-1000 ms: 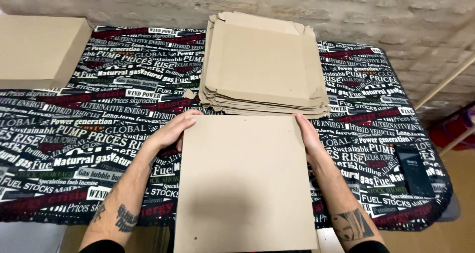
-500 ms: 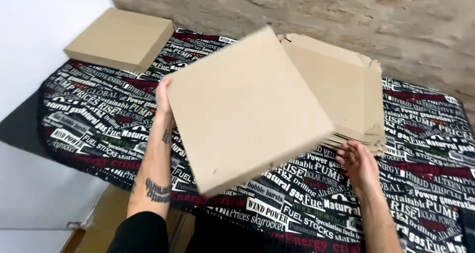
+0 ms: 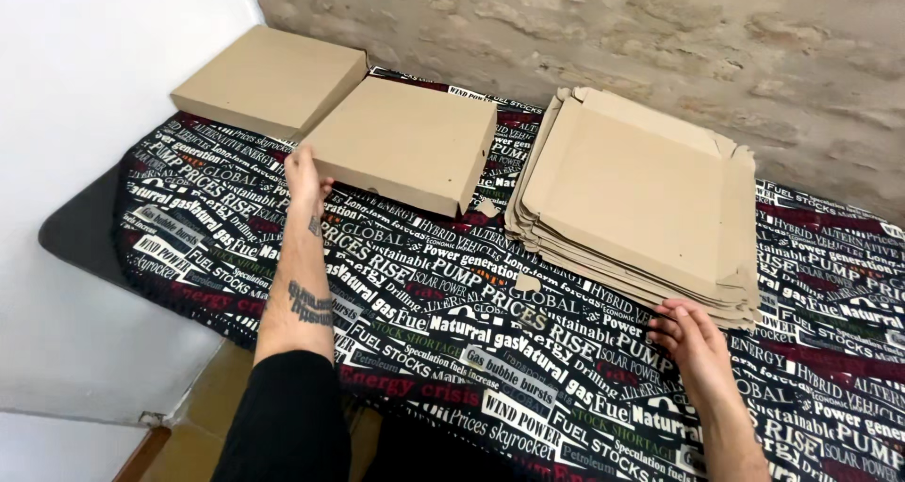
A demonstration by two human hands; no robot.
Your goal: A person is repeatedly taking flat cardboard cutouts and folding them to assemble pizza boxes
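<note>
1. The right hand (image 3: 696, 343) lay half open, holding nothing, fingertips at the near edge of the stack of flat cardboard sheets (image 3: 641, 199).
2. The left hand (image 3: 304, 177), fingers spread, pressed against the near-left corner of the folded square box (image 3: 403, 143), which sat flat on the printed tablecloth (image 3: 490, 350), turned diagonal to the table edge.
3. A second box (image 3: 269, 79) sat beyond it, by the rough brick wall (image 3: 613, 30).

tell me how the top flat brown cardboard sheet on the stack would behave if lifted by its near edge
The top flat brown cardboard sheet looks thin and wide, so it would probably feel light and sag somewhat. Its creased flaps may hinge downward. The right hand rests by the stack's near edge, and the smooth sheets might slide.
</note>
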